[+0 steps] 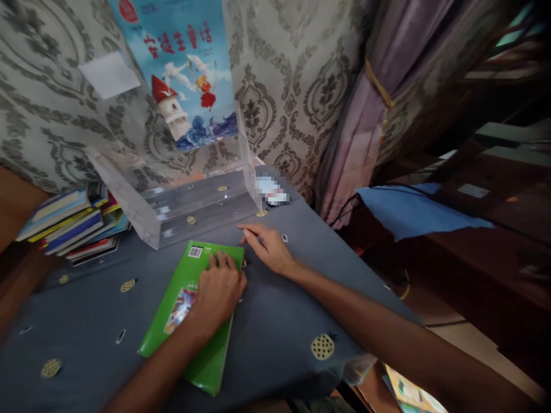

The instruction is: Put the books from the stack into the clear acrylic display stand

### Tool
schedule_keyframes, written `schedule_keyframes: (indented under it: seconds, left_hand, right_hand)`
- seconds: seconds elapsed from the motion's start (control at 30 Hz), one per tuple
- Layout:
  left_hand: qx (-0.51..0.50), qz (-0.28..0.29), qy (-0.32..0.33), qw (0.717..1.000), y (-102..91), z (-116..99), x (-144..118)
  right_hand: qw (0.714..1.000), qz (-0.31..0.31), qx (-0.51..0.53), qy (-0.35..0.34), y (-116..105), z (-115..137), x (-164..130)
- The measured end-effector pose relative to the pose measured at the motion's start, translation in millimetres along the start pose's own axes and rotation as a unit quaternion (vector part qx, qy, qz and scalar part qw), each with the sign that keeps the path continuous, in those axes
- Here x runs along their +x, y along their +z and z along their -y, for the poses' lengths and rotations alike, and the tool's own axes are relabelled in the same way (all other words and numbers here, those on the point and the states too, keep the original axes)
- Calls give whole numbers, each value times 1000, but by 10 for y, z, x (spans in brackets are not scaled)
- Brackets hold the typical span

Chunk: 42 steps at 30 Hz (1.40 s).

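Presently the left hand lies palm-down on a green book, fingers curled over its upper right corner near the barcode; this reads as pressing or pinning the cover flat, not a lifted grasp, and the book stays fully on the grey tablecloth. The right hand rests just beside that same corner, fingers extended and flat on the cloth, holding nothing; its fingertips point toward the book's top edge, though motion blur leaves it uncertain whether they touch it.

The book lies face down, tilted, with its long edge running toward the near table edge, so most of it sits below and left of the left hand's contact point. Directly beyond it stands a clear acrylic holder, open toward the person, with a blue illustrated book upright inside against the patterned wall. A stack of books lies well to the left.
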State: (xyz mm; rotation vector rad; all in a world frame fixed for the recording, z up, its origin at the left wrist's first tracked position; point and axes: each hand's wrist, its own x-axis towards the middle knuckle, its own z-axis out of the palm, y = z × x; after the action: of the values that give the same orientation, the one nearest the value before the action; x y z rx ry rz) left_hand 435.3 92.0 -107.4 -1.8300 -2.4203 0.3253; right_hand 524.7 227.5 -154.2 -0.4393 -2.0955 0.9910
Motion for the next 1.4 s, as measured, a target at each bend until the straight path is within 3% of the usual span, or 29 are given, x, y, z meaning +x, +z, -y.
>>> schedule_keyframes:
  seconds: [0.2, 0.43, 0.9, 1.4]
  left_hand:
    - [-13, -26, 8, 1000, 121, -28, 29]
    - [22, -78, 45, 996, 275, 10, 17]
    - [48, -91, 45, 994, 373, -9, 27]
    - [28, -95, 34, 994, 356, -3, 12]
  right_hand:
    - [989, 88, -85, -88, 105, -23, -103]
    - [980, 119, -112, -114, 134, -75, -68]
    - [978, 125, -119, -116, 137, -79, -52]
    - [976, 125, -120, -130, 134, -49, -43]
